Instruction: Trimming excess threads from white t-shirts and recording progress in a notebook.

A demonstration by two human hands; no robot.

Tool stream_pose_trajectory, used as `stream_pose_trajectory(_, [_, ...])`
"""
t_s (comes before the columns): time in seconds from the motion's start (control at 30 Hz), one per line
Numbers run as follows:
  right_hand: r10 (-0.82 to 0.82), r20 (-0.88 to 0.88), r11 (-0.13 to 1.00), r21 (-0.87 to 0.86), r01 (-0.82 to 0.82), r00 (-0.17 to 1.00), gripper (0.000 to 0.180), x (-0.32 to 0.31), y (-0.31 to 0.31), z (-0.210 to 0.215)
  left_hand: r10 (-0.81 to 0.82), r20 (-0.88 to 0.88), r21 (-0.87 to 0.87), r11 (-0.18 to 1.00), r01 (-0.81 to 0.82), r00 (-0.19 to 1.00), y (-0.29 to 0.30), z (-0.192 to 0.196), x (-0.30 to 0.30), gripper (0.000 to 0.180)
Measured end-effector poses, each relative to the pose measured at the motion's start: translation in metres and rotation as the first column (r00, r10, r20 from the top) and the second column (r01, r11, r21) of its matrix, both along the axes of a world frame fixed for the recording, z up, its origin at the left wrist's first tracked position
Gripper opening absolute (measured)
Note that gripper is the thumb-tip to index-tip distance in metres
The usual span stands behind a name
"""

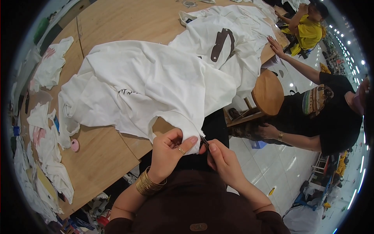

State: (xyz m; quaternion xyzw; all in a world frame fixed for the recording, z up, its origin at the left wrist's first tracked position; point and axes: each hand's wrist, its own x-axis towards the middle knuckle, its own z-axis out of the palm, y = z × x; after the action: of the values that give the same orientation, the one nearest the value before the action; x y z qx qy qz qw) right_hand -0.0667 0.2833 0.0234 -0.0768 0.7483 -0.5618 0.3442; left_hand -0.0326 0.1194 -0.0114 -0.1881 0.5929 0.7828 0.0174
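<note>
Overhead fisheye view of a person's two bare hands meeting just below the centre of the frame, over the edge of a plywood worktable. The left hand, wearing a gold ring and a stack of gold bangles, pinches the edge of a white garment between thumb and index finger, the other fingers curled in behind; this grip appears to keep the edge steady and gathered. The right hand comes up from the lower right, thumb and index finger pressed together on a small dark tool, probably thread snips, whose tip touches the pinched edge; its remaining fingers are partly hidden, so I cannot tell exactly how they lie. The garment, printed with black script, spreads from centre left down to the hands, its bulk on the tabletop, which seems to take the weight so that only a rounded opening hangs at the near edge. Beyond it, towards the upper right, lies a rumpled white garment with a brown print. White cloth pieces with reddish patches lie along the left side, near a small pink round object. At right, a co-worker in a black T-shirt rests one hand at the table's edge beside a round wooden stool.
</note>
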Motion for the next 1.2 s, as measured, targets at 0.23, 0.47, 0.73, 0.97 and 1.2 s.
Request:
stream_pose_trajectory(0.23, [0.006, -0.054, 0.999, 0.042, -0.004, 0.999, 0.033, -0.001, 0.0, 0.002, 0.01, -0.046, 0.001, 1.0, -0.01, 0.999, 0.003, 0.004, 0.0, 0.017])
stream_pose_trajectory(0.47, [0.034, -0.137, 0.994, 0.103, -0.02, 0.99, 0.032, 0.004, -0.001, 0.001, -0.01, -0.097, -0.13, 0.991, -0.003, 0.995, 0.002, -0.001, 0.002, 0.014])
stream_pose_trajectory(0.73, [0.01, -0.209, 0.991, 0.132, 0.019, 0.978, 0.031, 0.004, -0.001, 0.0, 0.0, -0.112, -0.161, 0.987, -0.019, 0.994, 0.006, -0.004, 0.003, 0.012])
stream_pose_trajectory(0.97, [0.034, -0.193, 0.985, 0.171, -0.001, 0.981, 0.022, 0.002, 0.001, 0.0, -0.013, -0.106, -0.184, 0.983, -0.007, 0.994, 0.006, -0.001, 0.002, 0.011])
stream_pose_trajectory(1.2, [0.003, -0.203, 0.99, 0.138, 0.026, 0.979, 0.034, 0.004, 0.0, -0.003, -0.004, -0.13, -0.184, 0.983, -0.02, 0.992, 0.008, -0.003, 0.001, 0.011])
